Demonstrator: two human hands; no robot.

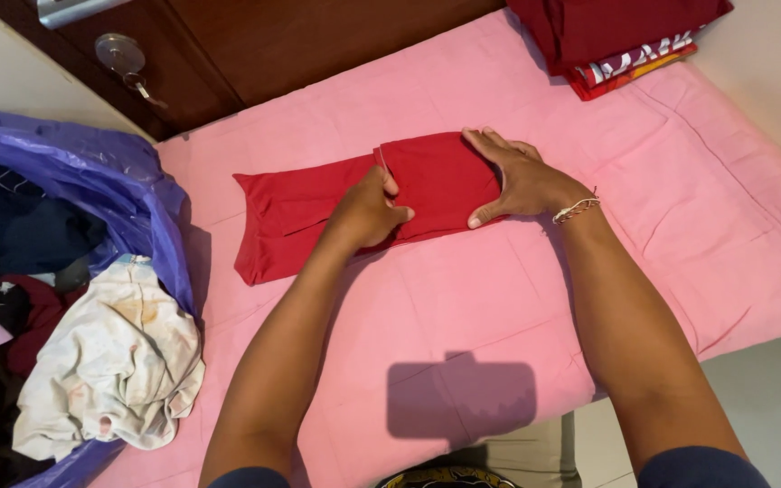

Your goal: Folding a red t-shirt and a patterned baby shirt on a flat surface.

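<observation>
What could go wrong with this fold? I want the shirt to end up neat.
The left hand grips only the edge of the folded flap of the red garment, so it may slip open. The right hand presses flat on one end; the far end lies loose and could bunch. The pink sheet beneath may wrinkle.

A folded garment [354, 203] is lying across the middle of the bed [680, 235], nearer its far edge. The left hand [368, 212] is resting on the garment's middle, the right hand [517, 176] on its right end. A stack of folded clothes [616, 41] is sitting at the bed's far right corner. A bag [110, 181] of laundry is lying against the bed's left edge, a crumpled cloth [115, 361] spilling from it. A wooden door [273, 41] is standing behind the bed.
</observation>
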